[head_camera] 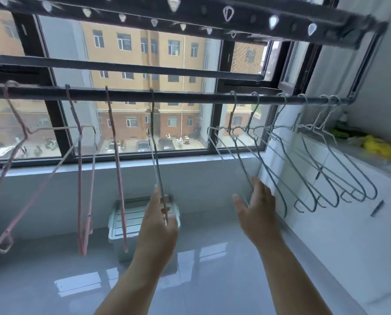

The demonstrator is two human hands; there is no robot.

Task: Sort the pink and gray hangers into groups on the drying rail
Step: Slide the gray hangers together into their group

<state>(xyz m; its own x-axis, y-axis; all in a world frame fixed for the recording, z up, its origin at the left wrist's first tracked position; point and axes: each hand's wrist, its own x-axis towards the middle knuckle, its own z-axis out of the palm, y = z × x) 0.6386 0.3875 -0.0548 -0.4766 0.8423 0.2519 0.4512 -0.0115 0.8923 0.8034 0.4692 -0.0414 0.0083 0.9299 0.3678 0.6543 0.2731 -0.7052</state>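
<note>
Head view: the rail (190, 96) runs straight across in front of the window, from the left edge of the frame to a bracket near the right wall. Three pink hangers (79, 178) hang on its left stretch, spaced apart, each turned at its own angle; the leftmost reaches past the frame's edge.

Right of them, one gray hanger (154, 155) hangs alone at mid-rail, seen almost edge-on. The left hand (159, 221) grasps its lower end, the wire held between thumb and curled fingers.

A bare length of rail follows, the widest gap on it, up to the gray group (326, 178). This group fills the right end of the rail as far as the bracket, the hooks closest together at the far end. Its hangers all slant the same way, their lower ends above the near edge of the white counter (349, 223).

The right hand (257, 208) is on the first hanger (244, 167) of that group. Its fingers are straight and spread, touching the wire's lower end without closing round it.

A second bar (144, 69) runs above and behind the rail. Below, a lidded box (121, 223) stands on the floor against the wall under the sill (190, 159), behind the left hand.
</note>
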